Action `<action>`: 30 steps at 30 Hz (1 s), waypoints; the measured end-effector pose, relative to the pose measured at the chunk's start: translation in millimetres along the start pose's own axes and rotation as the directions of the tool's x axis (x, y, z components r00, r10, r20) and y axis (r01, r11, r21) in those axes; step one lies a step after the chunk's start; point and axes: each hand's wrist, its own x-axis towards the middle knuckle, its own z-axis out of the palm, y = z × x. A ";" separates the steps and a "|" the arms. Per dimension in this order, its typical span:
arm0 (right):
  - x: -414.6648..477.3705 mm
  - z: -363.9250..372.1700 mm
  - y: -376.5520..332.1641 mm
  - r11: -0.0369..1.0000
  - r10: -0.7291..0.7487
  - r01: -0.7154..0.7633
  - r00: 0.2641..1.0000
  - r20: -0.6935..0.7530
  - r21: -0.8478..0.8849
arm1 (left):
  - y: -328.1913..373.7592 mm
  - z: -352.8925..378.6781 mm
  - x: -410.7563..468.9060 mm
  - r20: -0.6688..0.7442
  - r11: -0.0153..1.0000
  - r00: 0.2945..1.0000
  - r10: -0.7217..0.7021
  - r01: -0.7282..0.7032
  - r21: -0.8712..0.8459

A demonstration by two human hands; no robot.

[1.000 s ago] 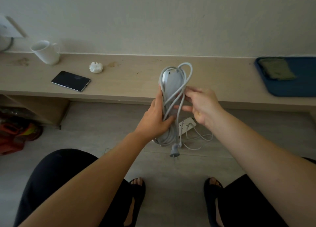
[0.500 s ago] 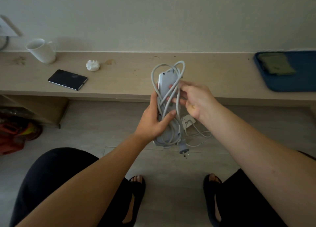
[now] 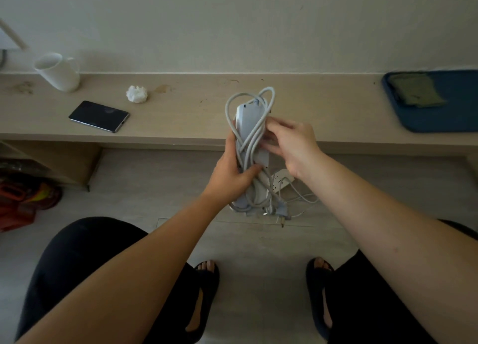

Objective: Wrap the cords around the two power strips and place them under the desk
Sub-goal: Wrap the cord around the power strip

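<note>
My left hand (image 3: 229, 174) grips the cord-wrapped power strip (image 3: 249, 121); my right hand's (image 3: 292, 143) fingers (image 3: 271, 136) pinch its cord (image 3: 254, 136) above the surface (image 3: 194, 116).

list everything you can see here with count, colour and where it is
strip in hand: 1, grey-white, held upright above the desk edge, its grey cord looped around it
plug: 1, grey, hanging below that strip
floor strip: 1, white, on the floor under the hands, cord loose beside it
desk: 1, light wood, along the wall
mug: 1, white, desk far left
tissue: 1, white, crumpled, desk, right of the mug
phone: 1, black, flat on the desk left
tray: 1, blue, desk far right
cloth: 1, olive, on the tray
bag: 1, red-orange, floor far left
slippers: 2, black, on the feet
left hand: 1, grip around the strip's lower half
right hand: 1, fingers on the cord
</note>
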 end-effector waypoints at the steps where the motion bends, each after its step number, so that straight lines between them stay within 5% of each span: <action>1: 0.1 -3.0 0.2 0.995 -0.043 0.040 0.999 -0.030 -0.094 | 0.4 -2.6 2.4 0.040 0.997 0.999 -0.035 0.038 -0.064; 3: 0.6 -10.1 1.5 0.960 -0.062 0.040 0.996 -0.071 -0.276 | 2.5 -8.0 5.5 0.095 0.974 0.990 -0.106 0.123 -0.192; 6: -4.3 -22.1 2.2 0.883 0.133 -0.142 0.990 -0.051 -0.448 | 7.8 -12.6 6.6 0.138 0.921 0.974 -0.181 0.217 -0.322; 9: -12.1 -34.9 8.0 0.902 0.263 -0.187 0.953 0.149 -0.390 | 13.6 -9.8 5.6 0.217 0.919 0.962 -0.165 0.230 -0.321; 14: -25.6 -65.5 25.3 0.950 0.207 -0.164 0.968 0.144 -0.268 | 26.1 13.0 2.4 0.278 0.979 0.950 -0.145 0.179 -0.101; 21: -34.7 -109.5 48.2 0.934 0.222 -0.244 0.969 -0.112 -0.260 | 20.5 77.8 4.4 0.334 0.963 0.926 -0.176 0.092 0.253; 24: -37.9 -132.8 59.5 0.932 0.281 -0.319 0.936 -0.212 -0.173 | 22.8 111.6 11.5 0.393 0.945 0.890 -0.232 0.110 0.309; 30: -35.5 -187.1 75.6 0.931 0.352 -0.359 0.843 -0.406 0.063 | 29.9 184.1 23.5 0.582 0.933 0.803 -0.128 -0.102 0.346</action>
